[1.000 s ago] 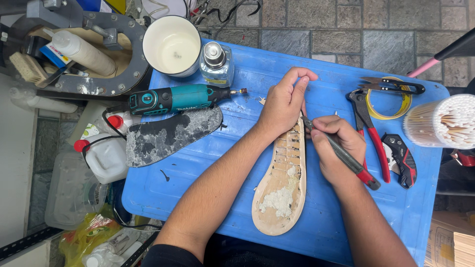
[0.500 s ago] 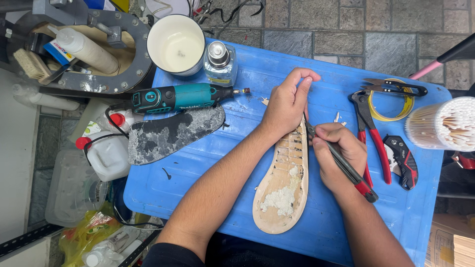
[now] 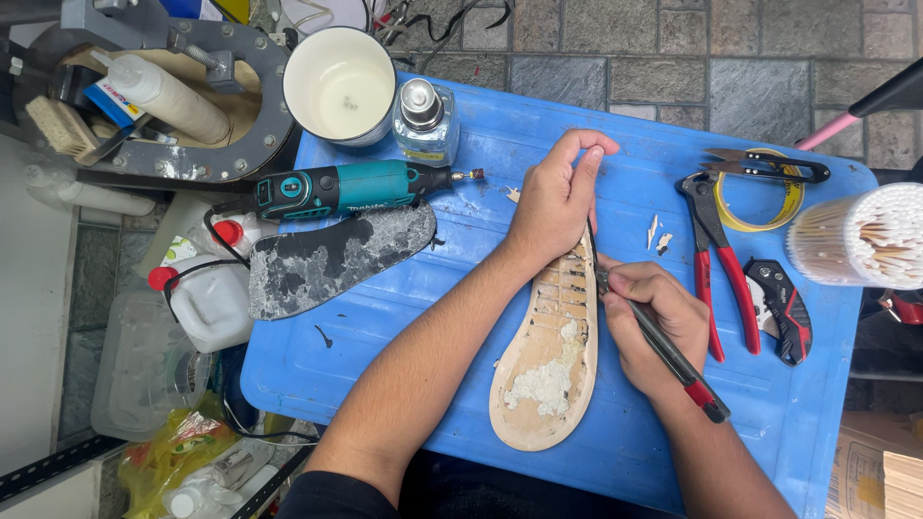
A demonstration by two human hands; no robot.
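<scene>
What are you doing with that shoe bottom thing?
A person is working on a pale shoe sole lying on a blue table. The left hand presses down on the sole's front end. The right hand holds a thin black tool with a red tip, its point at the sole's edge. White crumbly patches show on the sole. A teal rotary tool, a dark sole and red-handled pliers lie nearby.

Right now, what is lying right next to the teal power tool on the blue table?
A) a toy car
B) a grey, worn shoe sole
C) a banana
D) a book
B: the grey shoe sole lies just below the teal rotary tool on the blue table, left of the left hand.
</scene>
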